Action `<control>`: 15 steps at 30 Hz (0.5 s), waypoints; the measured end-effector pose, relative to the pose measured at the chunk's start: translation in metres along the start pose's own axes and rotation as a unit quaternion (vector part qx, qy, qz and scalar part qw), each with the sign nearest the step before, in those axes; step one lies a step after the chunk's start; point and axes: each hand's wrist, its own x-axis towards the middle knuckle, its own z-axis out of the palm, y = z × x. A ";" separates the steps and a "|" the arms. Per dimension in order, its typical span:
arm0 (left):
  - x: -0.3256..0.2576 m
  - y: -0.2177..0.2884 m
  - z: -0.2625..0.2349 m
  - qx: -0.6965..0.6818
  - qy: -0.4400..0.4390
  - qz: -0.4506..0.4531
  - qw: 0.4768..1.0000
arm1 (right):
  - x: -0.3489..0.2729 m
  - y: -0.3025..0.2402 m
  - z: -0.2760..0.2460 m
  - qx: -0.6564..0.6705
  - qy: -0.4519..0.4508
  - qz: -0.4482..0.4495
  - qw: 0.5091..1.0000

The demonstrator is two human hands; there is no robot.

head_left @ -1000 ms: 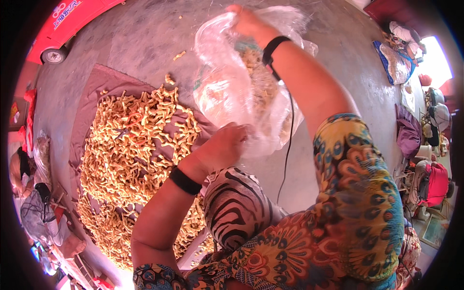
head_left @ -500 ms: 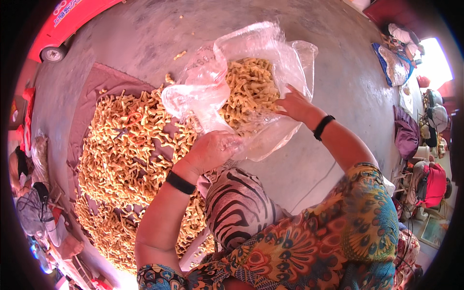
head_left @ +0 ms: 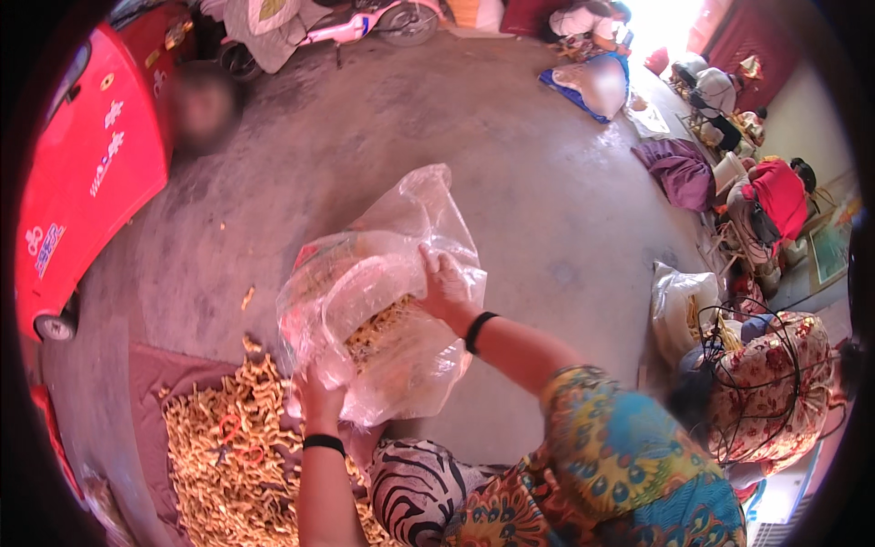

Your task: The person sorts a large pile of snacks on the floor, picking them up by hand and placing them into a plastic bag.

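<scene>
A clear plastic bag (head_left: 401, 228) stands in front of me with its mouth gathered partly inward. Through the opening show knobbly tan pieces (head_left: 378, 330), like chopped roots. My left hand (head_left: 321, 399) grips the near left side of the bag, its fingers partly hidden by the plastic. On the far right side, my right hand (head_left: 445, 290) is closed on the rim. Beside my left forearm, a wide heap of the same tan pieces (head_left: 214, 474) lies on a maroon cloth (head_left: 150, 369). Red loops (head_left: 230, 426), perhaps tool handles, rest among them.
A red vehicle (head_left: 91, 182) stands at left, with a scooter (head_left: 365, 25) at the back. Along the right are a white sack (head_left: 674, 314), a purple cloth bundle (head_left: 679, 173) and several seated people. My zebra-striped knee (head_left: 415, 488) is close to the bag. Concrete floor (head_left: 547, 210) lies beyond.
The view has swung up and right, showing more of the room. Both hands have shifted on the bag; its mouth is narrower, and less of the contents shows. My right hand has closed on the rim.
</scene>
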 end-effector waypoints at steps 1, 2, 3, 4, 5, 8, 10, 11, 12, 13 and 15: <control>-0.006 -0.006 0.004 0.036 -0.019 -0.027 0.999 | 0.012 -0.005 0.003 -0.058 -0.038 0.016 0.997; -0.014 -0.002 0.007 0.043 -0.031 -0.050 0.997 | 0.019 -0.002 0.006 -0.119 -0.079 0.040 0.989; -0.023 0.002 0.008 0.051 -0.045 -0.074 0.995 | 0.024 0.007 0.012 -0.096 -0.063 0.057 0.992; -0.025 -0.002 0.006 0.006 -0.071 -0.051 0.996 | 0.032 0.017 0.017 -0.072 -0.047 0.072 0.994; -0.024 -0.011 0.007 -0.009 -0.019 -0.039 0.999 | 0.037 0.029 0.028 -0.045 -0.033 0.087 0.995; -0.010 -0.015 -0.004 -0.081 0.098 0.015 0.992 | 0.037 0.036 0.031 0.043 0.053 -0.219 0.973; -0.022 0.033 -0.034 -0.181 0.086 0.119 0.973 | 0.016 0.011 0.002 0.110 -0.015 -0.351 0.930; -0.026 0.053 -0.043 -0.227 0.085 0.165 0.956 | 0.005 -0.019 -0.028 0.121 -0.113 -0.380 0.910; -0.027 0.065 -0.041 -0.229 0.071 0.209 0.948 | -0.010 -0.047 -0.059 0.199 -0.130 -0.341 0.909; -0.029 0.076 -0.035 -0.234 0.049 0.251 0.938 | -0.031 -0.069 -0.093 0.273 -0.149 -0.292 0.904; -0.008 0.069 0.000 -0.161 0.132 0.258 0.943 | -0.044 -0.087 -0.102 0.278 -0.116 -0.363 0.882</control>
